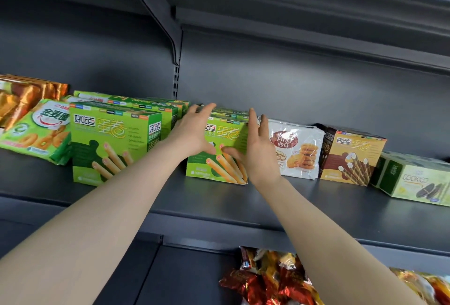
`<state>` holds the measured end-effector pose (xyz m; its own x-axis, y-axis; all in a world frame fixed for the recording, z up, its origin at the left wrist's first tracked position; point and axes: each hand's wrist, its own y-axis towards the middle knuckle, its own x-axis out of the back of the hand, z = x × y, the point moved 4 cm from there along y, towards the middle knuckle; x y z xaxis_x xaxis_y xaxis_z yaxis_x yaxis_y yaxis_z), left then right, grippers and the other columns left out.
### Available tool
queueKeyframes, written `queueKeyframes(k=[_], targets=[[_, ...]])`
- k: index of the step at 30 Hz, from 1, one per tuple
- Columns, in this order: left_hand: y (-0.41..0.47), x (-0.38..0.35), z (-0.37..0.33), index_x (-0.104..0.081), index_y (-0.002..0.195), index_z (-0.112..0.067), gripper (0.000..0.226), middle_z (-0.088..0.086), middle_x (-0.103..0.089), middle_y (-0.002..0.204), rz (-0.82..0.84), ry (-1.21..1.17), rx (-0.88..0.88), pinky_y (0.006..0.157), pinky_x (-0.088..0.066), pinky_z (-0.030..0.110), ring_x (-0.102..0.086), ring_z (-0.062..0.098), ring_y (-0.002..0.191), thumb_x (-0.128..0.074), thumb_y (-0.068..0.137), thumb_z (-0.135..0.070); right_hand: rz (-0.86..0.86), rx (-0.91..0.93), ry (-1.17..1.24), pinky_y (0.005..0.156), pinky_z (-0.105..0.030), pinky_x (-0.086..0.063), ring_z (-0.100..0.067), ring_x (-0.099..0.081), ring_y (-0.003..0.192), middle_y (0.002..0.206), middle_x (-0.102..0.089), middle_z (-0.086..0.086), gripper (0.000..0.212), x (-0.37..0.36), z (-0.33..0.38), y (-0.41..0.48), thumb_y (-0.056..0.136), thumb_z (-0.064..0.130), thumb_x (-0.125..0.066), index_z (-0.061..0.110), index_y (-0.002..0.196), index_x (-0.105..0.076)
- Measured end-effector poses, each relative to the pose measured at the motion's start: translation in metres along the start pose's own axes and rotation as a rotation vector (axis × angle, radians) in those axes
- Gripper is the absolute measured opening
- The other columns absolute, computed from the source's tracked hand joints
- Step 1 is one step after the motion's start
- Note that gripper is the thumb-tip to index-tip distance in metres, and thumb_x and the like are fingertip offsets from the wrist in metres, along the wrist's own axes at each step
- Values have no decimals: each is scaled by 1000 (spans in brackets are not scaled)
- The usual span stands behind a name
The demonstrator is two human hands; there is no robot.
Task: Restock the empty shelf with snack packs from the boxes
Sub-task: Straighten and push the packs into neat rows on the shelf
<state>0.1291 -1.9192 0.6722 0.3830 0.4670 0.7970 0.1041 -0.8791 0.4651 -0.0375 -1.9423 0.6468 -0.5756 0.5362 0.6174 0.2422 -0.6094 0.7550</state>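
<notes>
Your L hand (pixel 194 131) & R hand (pixel 255 148) flank the green box (pixel 226 131) on the shelf (pixel 267 202). Fingers are straight, palms pressed to its sides, thumbs across its front. A white bag (pixel 297 148) sits just R of the box, w/ a brown box (pixel 350 156) beyond. A twin box (pixel 109 139) stands to its L.

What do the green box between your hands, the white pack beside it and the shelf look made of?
Green box: printed cardboard, slightly glossy, with crisp folded edges. White pack: probably plastic film, wrinkled, with a crimped seam. Shelf: seemingly painted metal, dark grey, matte.
</notes>
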Motion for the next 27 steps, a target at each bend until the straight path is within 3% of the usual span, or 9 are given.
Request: queueKeyframes(k=[5,8,14,17,21,24,27], targets=[[0,6,5,-21,157,-27,112,3,-20,162,-74,-7,-25,115,-30,40,-31,27,144,-89,69,-18,15,9,28,100,-41,-44,-42,-47,131,158,-27,-20,93,2,-3,16,77,35,-83,7,150,-33],[-8,-3,6,-18,157,-29,115,-2,-16,164,-79,-56,-55,113,-32,40,-33,26,144,-89,68,-10,39,0,46,97,-40,-45,-39,-50,125,150,-37,-16,85,-4,-13,13,72,34,-87,4,138,-43],[-20,-11,8,25,149,-42,144,-2,3,166,-135,-100,-70,107,-41,44,-33,28,145,-89,68,-11,-11,18,94,99,-44,-48,-34,-45,131,153,-31,-13,102,-4,-15,2,70,39,-87,12,151,-32],[-24,-8,7,28,149,-39,143,0,0,166,-165,-108,-54,104,-44,42,-41,28,140,-89,69,-15,-31,21,84,99,-44,-48,-33,-43,134,155,-29,-13,107,-1,-15,-1,71,46,-85,16,155,-25],[-25,-12,11,26,152,-20,139,8,-7,166,-143,-59,45,89,-51,33,-61,25,118,-87,72,-29,-21,-15,52,104,-45,-44,-33,-36,140,158,-27,-12,112,1,-17,-3,72,49,-82,13,156,-19],[-28,-13,11,16,156,-16,134,9,-1,166,-144,-24,11,105,-43,37,-42,28,139,-87,72,-32,-17,31,-20,114,-46,-37,-33,-33,143,156,-33,-13,108,4,-16,1,71,58,-79,8,153,-30],[-22,-4,5,2,158,-16,127,8,0,166,-161,21,-56,114,-32,41,-24,29,149,-87,70,-36,-15,63,-57,110,-46,-38,-33,-38,139,152,-40,-13,104,11,-12,17,69,66,-74,8,148,-39]])
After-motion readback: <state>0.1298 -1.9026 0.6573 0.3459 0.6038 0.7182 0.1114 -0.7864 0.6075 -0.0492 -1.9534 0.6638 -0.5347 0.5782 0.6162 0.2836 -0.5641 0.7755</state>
